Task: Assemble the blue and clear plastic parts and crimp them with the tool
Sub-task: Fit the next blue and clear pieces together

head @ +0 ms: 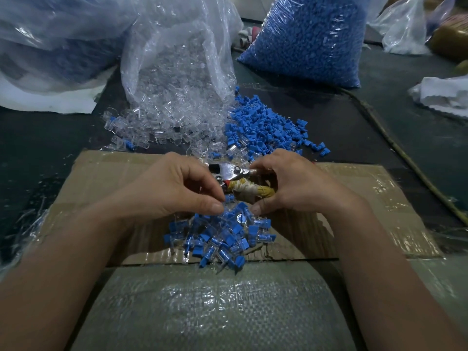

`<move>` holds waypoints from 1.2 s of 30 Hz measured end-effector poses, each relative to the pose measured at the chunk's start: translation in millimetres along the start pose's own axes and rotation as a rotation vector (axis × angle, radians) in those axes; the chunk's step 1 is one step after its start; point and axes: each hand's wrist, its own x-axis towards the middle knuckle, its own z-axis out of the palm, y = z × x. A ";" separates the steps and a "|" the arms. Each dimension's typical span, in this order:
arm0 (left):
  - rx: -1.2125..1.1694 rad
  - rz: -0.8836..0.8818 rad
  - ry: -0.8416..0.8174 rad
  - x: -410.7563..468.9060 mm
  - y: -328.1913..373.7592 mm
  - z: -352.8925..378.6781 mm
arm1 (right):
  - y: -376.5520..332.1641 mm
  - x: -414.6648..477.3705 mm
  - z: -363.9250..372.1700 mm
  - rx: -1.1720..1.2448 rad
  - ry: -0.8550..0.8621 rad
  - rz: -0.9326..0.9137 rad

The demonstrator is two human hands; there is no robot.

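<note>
My left hand [177, 188] pinches a small blue and clear part [229, 200] between thumb and forefinger, just above a heap of assembled blue-and-clear pieces [220, 236] on the cardboard sheet [106, 173]. My right hand [296, 183] is curled round the cloth-wrapped handle of the metal crimping tool [235, 174], whose jaws point left between both hands. Loose clear parts [162, 122] spill from an open plastic bag [177, 54] behind. Loose blue parts [266, 125] lie to their right.
A full bag of blue parts [311, 39] stands at the back right. Large plastic bags [55, 34] fill the back left. A thin stick [405, 158] runs diagonally on the right. White material [445, 95] lies at the far right. A woven sack [215, 307] lies nearest me.
</note>
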 end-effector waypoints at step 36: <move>0.810 -0.116 0.797 29.5 -50.0 -36.4 | 25.6 0.7 -6.5 0.241 0.199 0.055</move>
